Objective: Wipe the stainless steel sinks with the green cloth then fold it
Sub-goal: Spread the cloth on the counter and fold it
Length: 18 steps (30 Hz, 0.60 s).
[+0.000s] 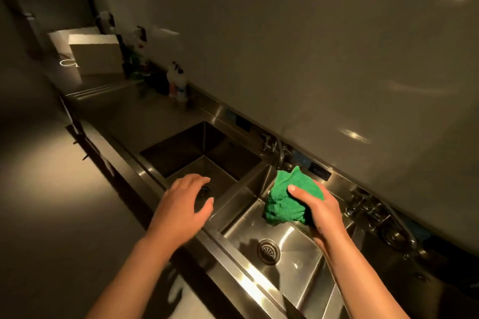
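Dim, amber-toned view with wide-angle bending.

The strongest light falls on the near sink [293, 230], where the steel throws bright glints along the front rim and a dark shadow lies beside the drain [268, 251]. The far sink [197, 153] sits in deep shadow. A pale pool of light spreads over the floor [51, 189], and small glare streaks mark the wall [311, 46]. The cloth [287, 202] is sharp and well lit, while the bottles [177, 83] far back are soft and murky. Straight edges curve near the darkened corners.

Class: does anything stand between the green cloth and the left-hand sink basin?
Only the divider between the basins, which the green cloth, held in the right hand, must clear. The left hand hovers over the left basin, at its near edge.
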Tool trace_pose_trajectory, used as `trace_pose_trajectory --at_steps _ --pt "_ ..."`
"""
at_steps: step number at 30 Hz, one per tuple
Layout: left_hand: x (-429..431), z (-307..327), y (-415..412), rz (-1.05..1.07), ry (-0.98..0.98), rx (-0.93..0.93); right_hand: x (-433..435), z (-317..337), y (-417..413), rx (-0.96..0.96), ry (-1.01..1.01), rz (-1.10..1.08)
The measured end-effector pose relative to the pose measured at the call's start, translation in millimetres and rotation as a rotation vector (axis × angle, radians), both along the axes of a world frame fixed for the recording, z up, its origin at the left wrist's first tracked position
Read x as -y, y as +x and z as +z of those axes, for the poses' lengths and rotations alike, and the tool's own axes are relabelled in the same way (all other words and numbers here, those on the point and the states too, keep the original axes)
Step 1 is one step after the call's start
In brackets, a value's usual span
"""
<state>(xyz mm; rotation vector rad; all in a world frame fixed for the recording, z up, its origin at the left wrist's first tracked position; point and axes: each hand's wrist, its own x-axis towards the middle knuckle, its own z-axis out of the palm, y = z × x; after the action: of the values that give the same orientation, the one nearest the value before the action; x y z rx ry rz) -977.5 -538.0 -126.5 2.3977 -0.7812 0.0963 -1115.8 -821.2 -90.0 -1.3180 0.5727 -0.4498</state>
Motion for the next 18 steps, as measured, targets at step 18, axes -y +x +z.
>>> trace_pose_trajectory --at_steps 18 --pt "-177.5 49.6 98.8 0.296 -0.069 0.112 -100.7 30.8 208.2 0.049 -0.054 0.291"
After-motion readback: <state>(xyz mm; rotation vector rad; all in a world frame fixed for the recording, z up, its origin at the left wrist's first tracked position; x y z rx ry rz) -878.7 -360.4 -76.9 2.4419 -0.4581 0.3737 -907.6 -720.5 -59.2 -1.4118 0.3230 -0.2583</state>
